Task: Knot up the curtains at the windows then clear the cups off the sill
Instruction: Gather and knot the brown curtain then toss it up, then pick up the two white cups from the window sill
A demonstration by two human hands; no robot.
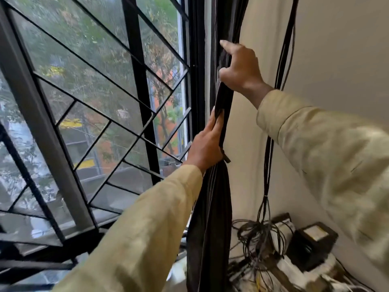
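Note:
A dark curtain (212,207) hangs gathered into a narrow bunch at the right edge of the window (101,98), against the cream wall. My left hand (207,144) grips the bunch at mid height, fingers wrapped round the folds. Higher up, my right hand (239,67) holds the same bunch, with the index finger stretched upward along the fabric. Both arms wear pale beige sleeves. No cups are in view; the sill is mostly hidden behind my left arm.
The window has a black frame and a diagonal metal grille (134,85), with trees outside. A bundle of black cables (271,144) runs down the wall to the right of the curtain. Below it lie tangled wires and black and white electrical boxes (311,245).

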